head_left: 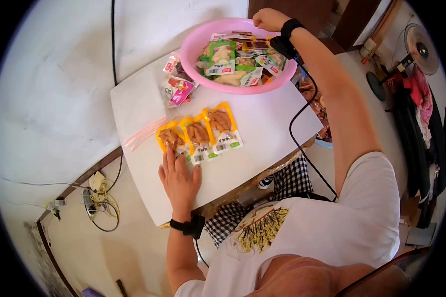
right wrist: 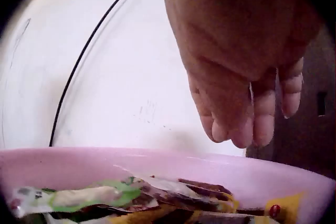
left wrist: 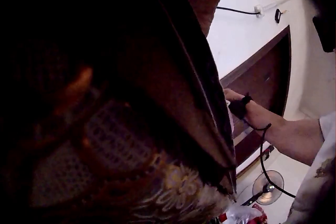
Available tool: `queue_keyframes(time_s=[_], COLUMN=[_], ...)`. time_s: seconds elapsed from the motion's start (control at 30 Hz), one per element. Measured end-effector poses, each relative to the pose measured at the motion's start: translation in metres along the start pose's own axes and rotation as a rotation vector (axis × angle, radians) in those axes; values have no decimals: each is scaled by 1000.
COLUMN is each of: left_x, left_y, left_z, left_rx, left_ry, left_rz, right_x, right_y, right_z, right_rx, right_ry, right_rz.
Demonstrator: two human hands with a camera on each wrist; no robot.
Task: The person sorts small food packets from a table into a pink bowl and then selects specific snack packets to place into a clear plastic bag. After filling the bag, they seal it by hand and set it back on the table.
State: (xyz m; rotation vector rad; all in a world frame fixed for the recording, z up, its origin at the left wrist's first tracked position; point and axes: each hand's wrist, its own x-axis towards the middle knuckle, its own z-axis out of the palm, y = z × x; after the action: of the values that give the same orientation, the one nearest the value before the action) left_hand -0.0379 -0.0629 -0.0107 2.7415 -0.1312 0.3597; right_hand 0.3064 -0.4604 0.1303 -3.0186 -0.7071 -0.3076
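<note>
Three vacuum-sealed food packets with yellow edges lie side by side on the white table (head_left: 262,123): a left packet (head_left: 170,137), a middle packet (head_left: 198,133) and a right packet (head_left: 220,121). My left hand (head_left: 177,180) reaches over the table's near side, its extended fingertips on the lower part of the left packet. My right hand (head_left: 269,20) is above the far right rim of a pink basin (head_left: 190,62). In the right wrist view its fingers (right wrist: 262,113) hang down loosely, holding nothing. Several mixed packets (head_left: 222,55) fill the basin.
Left of the basin lies a small heap of packets (head_left: 177,91). A pink-edged clear plastic bag (head_left: 146,132) lies near the wall. Beyond the table's right edge is a container of more packets (head_left: 324,116). A black cable (head_left: 293,129) hangs from the right wrist across the table.
</note>
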Motion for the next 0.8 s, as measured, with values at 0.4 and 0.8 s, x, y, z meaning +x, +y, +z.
queue_keyframes(time_s=[0.4, 0.8], left_x=[3, 3], left_y=[2, 3], left_z=[0, 2], left_rx=[38, 64], left_ry=[-29, -42], left_rz=[6, 14], right_x=[-17, -34], right_y=[24, 24], right_z=[10, 20], right_rx=[19, 499], right_ry=[-328, -96], right_rz=[203, -95])
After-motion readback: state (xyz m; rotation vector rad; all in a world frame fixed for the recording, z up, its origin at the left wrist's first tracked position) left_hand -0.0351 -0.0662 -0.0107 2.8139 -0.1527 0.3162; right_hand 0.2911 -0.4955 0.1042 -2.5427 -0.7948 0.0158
